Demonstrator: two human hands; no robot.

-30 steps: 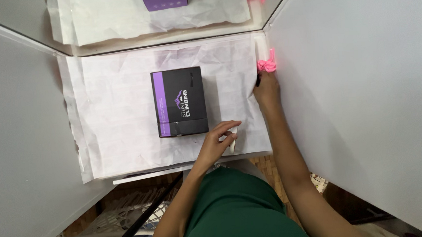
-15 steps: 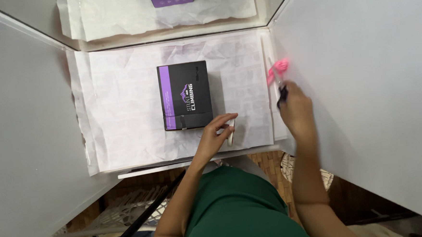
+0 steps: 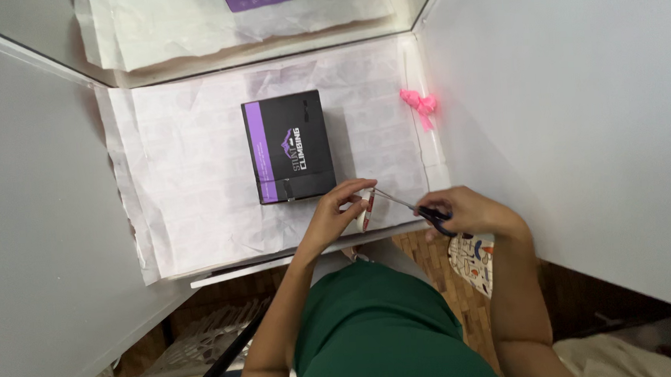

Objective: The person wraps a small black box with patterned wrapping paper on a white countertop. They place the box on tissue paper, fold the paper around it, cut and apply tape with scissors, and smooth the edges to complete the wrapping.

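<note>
My left hand (image 3: 335,214) pinches a small strip of tape (image 3: 367,210) just above the near edge of the white wrapping paper (image 3: 190,181). My right hand (image 3: 467,212) grips a pair of dark-handled scissors (image 3: 417,207), whose thin blades point left and reach the top of the strip. A black and purple box (image 3: 288,146) lies flat on the paper, just behind my left hand. A pink ribbon bow (image 3: 420,104) rests at the paper's right edge, against the white wall.
White panels (image 3: 38,212) stand on the left and right of the small white table (image 3: 233,272). A mirror (image 3: 189,28) at the back repeats the paper and box. A patterned item (image 3: 473,261) and wire racks (image 3: 198,345) lie on the floor below.
My right hand left the pink bow at the right wall and came down and forward with the scissors, bringing the blades to the strip in my left hand. The box stayed put.
</note>
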